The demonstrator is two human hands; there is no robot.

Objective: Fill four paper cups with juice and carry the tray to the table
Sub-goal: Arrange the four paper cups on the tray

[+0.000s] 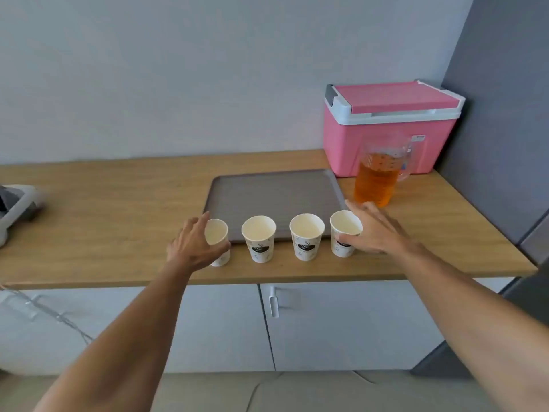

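The wooden tabletop (118, 209) carried everything, and almost all of the task was still to be done. At the back right corner stood a pink cooler box (389, 129) with its lid closed; it looked to have no part in the work. In front of it lay the grey tray (267, 191), flat and completely bare, with no cup on it. Just beside the right edge of the tray stood the clear pitcher (378, 176), upright and untouched, holding orange juice to well above its middle.

Four paper cups stood in a row along the near edge of the tray, on the wood and not on the tray. All four looked empty, their white insides dry. The two middle ones, the second cup (259, 237) and the third cup (307, 236), were free.

The left hand (193, 245) was curled around the leftmost cup (217, 236), the fingers behind it and the thumb at the front, so it seemed to hold the cup. The right hand (372, 230) was against the rightmost cup (346, 233), the thumb on its front wall and the fingers spread behind it; if this grip was firm I could not tell.

In my judgement, nothing was poured yet. The cups still had to go onto the tray, each had to be filled from the pitcher, and the tray had to be carried away.
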